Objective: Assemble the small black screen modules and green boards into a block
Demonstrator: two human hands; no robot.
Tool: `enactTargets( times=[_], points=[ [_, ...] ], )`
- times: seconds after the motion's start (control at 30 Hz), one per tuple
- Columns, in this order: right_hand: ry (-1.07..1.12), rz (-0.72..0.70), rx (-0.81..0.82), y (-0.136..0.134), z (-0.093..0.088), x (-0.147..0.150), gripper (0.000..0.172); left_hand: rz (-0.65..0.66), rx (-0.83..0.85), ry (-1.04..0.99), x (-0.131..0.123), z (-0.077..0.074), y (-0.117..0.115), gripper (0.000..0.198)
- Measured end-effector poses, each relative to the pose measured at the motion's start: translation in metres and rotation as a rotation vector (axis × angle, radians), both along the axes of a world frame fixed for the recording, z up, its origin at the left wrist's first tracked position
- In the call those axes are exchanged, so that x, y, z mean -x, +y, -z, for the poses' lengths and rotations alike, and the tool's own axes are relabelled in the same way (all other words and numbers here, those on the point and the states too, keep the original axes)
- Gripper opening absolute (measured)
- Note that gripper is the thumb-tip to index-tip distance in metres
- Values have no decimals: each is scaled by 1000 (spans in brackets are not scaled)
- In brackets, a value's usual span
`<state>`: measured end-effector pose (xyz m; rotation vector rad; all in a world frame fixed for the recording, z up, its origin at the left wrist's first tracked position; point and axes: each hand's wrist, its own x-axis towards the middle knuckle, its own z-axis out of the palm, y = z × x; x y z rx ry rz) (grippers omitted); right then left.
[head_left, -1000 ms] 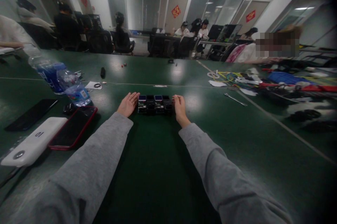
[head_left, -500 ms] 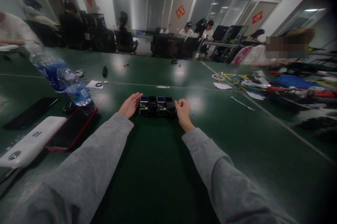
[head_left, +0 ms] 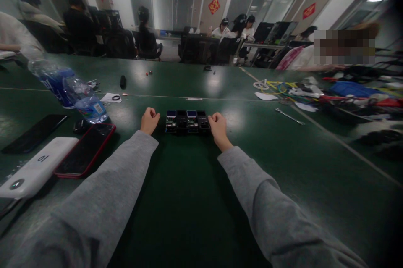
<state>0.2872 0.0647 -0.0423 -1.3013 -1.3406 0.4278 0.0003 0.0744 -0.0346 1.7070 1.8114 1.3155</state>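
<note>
A row of several small black electronic modules, two with lit blue screens, lies on the green table straight ahead of me. My left hand rests just left of the row, curled into a fist a short gap away from it, holding nothing visible. My right hand sits at the row's right end, fingers curled, knuckles against the last module. Grey sleeves cover both arms.
At the left lie a red-cased phone, a white power bank, a black phone and two water bottles. A wrench and a heap of cables and tools lie at the right. Seated people work at far tables.
My left hand, open and flat beside the modules a second ago, has curled into a fist and drawn slightly back. My right hand has also closed its fingers at the row's end.
</note>
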Motion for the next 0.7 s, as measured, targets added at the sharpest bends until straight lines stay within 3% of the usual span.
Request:
enactTargets(
  times=[0.17, 0.27, 0.5, 0.7],
  points=[
    [-14, -3, -4, 0, -1, 0, 26, 185, 205, 492, -7, -12, -15, 9],
    [-23, 0, -5, -1, -1, 0, 26, 181, 242, 623, -15, -19, -24, 9],
    [-26, 1, 4, -1, -1, 0, 25, 177, 269, 669, -17, -23, -28, 9],
    [-19, -1, 14, -2, -4, 0, 25, 192, 215, 585, -17, -20, -27, 8]
  ],
)
